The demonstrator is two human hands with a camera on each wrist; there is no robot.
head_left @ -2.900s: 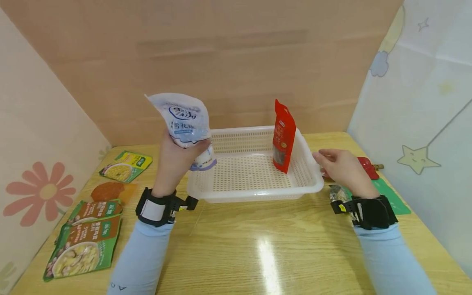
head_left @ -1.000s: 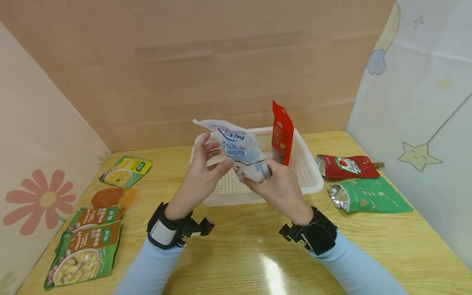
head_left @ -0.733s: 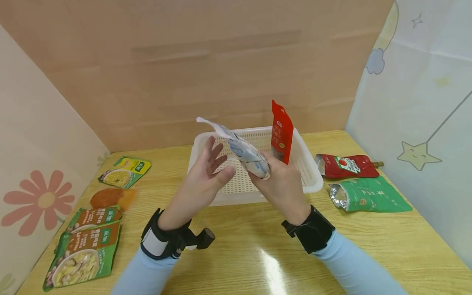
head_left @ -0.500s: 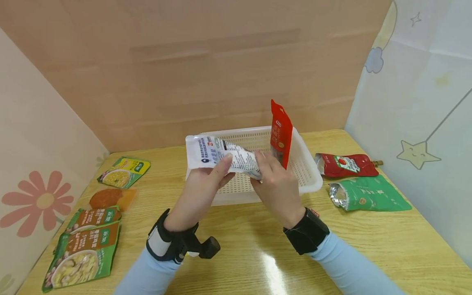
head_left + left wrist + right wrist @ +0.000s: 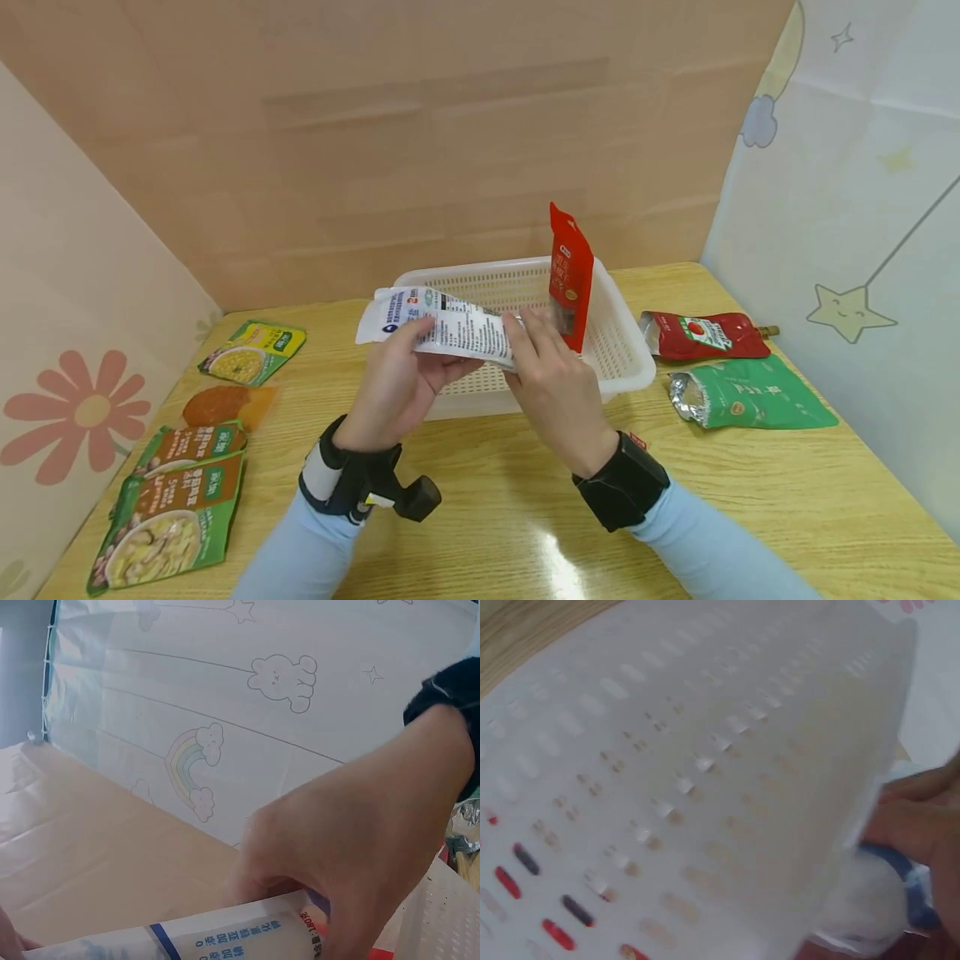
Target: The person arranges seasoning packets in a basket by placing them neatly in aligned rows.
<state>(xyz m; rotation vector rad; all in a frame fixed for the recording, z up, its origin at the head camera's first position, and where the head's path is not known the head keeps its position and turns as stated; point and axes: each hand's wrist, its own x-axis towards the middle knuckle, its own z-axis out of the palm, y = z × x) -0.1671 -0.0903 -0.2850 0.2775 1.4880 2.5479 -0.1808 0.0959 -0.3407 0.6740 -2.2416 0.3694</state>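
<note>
In the head view a white bag of salt (image 5: 472, 327) is held nearly flat over the front of a white plastic basket (image 5: 489, 404), its printed back facing up. My left hand (image 5: 393, 387) grips the bag's left part, thumb on top and fingers underneath. My right hand (image 5: 557, 379) holds the other end, its fingers bent over the top. In the left wrist view, the right hand (image 5: 337, 832) is at the bag's end, with blue print on the bag (image 5: 240, 930). The right wrist view is mostly basket wall (image 5: 705, 765); a blue-banded part of the bag (image 5: 866, 900) shows beside fingers.
Inside the basket, a red pouch (image 5: 572, 279) stands upright at the right. A red spouted pouch (image 5: 708, 336) and green foil bag (image 5: 757, 396) lie to its right. On the left lie a yellow-green packet (image 5: 255, 352), an orange item (image 5: 221, 406) and brown-green soup packets (image 5: 168, 521).
The left hand brought the salt bag from upright at left to over the basket. The right hand left the basket's right side and took hold, and the bag was turned from front to back.
</note>
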